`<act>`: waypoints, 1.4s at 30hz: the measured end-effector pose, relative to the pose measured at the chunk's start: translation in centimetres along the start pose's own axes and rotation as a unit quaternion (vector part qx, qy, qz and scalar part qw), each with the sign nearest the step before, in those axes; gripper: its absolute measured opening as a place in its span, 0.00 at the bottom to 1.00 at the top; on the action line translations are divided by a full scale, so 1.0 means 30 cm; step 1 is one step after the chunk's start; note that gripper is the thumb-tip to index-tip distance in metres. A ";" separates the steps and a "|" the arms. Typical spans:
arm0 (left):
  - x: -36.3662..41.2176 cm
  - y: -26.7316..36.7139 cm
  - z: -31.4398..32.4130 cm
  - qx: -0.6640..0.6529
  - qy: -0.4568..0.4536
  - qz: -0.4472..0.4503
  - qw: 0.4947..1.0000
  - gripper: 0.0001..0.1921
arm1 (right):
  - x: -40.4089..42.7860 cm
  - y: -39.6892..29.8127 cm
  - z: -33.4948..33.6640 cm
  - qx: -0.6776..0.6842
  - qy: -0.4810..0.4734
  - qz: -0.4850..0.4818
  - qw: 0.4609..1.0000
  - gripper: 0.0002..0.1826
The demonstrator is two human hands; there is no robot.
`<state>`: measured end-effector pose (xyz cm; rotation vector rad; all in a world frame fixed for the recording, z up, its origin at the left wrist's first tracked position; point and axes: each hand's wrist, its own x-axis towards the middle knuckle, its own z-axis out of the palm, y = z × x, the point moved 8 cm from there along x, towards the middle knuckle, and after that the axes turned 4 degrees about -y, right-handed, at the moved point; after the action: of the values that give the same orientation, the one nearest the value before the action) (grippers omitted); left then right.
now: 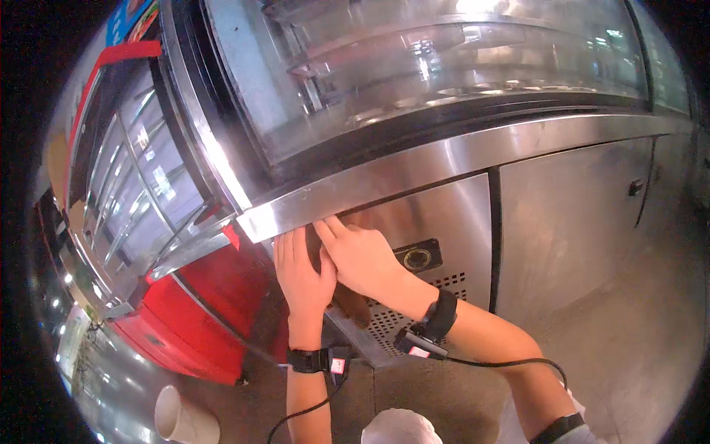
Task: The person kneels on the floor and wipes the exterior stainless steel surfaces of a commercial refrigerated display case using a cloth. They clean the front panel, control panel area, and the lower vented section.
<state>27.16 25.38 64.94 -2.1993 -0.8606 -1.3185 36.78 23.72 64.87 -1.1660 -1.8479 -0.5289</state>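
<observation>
My left hand (301, 266) lies with straight fingers against the left end of a stainless-steel cabinet front, its fingertips just under the overhanging steel ledge (383, 177). Its thumb stands apart, and I see nothing in it. Close beside it, my right hand (363, 258) reaches in from the right with its fingertips at the ledge's lower edge; its palm side is hidden. Under my right wrist is a steel panel (432, 208) with a black-framed round fitting (417, 258) and rows of punched vents (383, 327). Both wrists wear black straps with cabled devices.
Above the ledge rises a glass-fronted display case (444, 61) with shelves inside. A red-based display case (188, 311) adjoins on the left. A white bucket (188, 419) stands on the floor at lower left. Another steel panel (571, 222) continues rightward.
</observation>
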 end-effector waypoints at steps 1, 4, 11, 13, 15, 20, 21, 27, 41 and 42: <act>0.009 -0.010 0.010 0.001 -0.018 -0.005 1.000 0.28 | -0.011 -0.006 -0.011 0.005 0.031 -0.020 0.999 0.33; 0.001 -0.021 -0.014 0.030 -0.007 0.019 0.999 0.28 | -0.007 -0.010 -0.007 0.040 0.004 -0.049 0.998 0.32; 0.020 0.011 0.032 0.029 0.076 -0.051 0.995 0.29 | 0.028 0.027 0.006 -0.014 -0.040 -0.036 0.998 0.24; 0.027 0.036 0.033 0.038 0.092 -0.054 0.994 0.28 | 0.031 0.036 0.001 -0.010 -0.038 -0.045 0.998 0.23; 0.034 0.070 0.033 0.042 0.119 -0.043 0.991 0.25 | 0.028 0.053 -0.026 -0.002 -0.029 -0.052 0.998 0.21; 0.037 0.124 0.072 0.034 0.102 -0.027 0.994 0.27 | 0.004 0.105 -0.085 0.044 -0.036 -0.068 0.996 0.25; 0.039 0.147 0.089 0.024 0.103 -0.014 0.994 0.28 | -0.007 0.123 -0.116 0.047 -0.031 -0.067 0.996 0.26; 0.100 0.369 0.183 -0.050 0.070 0.006 0.996 0.30 | -0.104 0.253 -0.338 0.028 -0.019 -0.028 0.999 0.19; 0.158 0.465 0.227 -0.124 0.057 0.122 0.983 0.23 | -0.184 0.348 -0.409 0.012 0.017 0.041 0.999 0.29; 0.148 0.430 0.211 -0.116 0.064 0.119 0.984 0.22 | -0.170 0.314 -0.390 0.012 0.029 0.013 0.999 0.29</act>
<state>41.69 21.52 65.41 -2.2747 -0.3982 -1.4810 51.19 17.16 66.03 -1.1456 -1.7821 -0.5197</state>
